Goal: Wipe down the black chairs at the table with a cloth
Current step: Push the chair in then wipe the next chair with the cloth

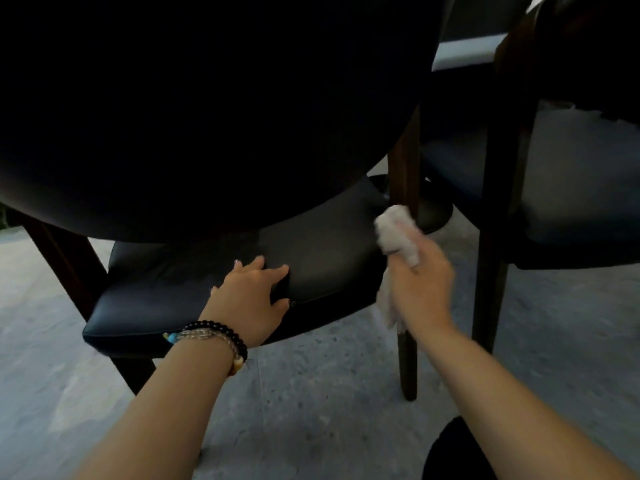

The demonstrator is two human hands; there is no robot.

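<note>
At the seat's [214, 292] right corner, right hand [420, 292] clutches blurred cloth [398, 233] against the leg [405, 188]; left hand [252, 296] rests flat, fingers loose.

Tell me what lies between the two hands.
In the head view, only bare black seat cushion lies between the left hand and the right hand, which holds the cloth.

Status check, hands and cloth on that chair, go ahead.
Left hand open, pressing the seat. Right hand gripping the cloth, cloth against the chair post. Nothing in the way.
</note>
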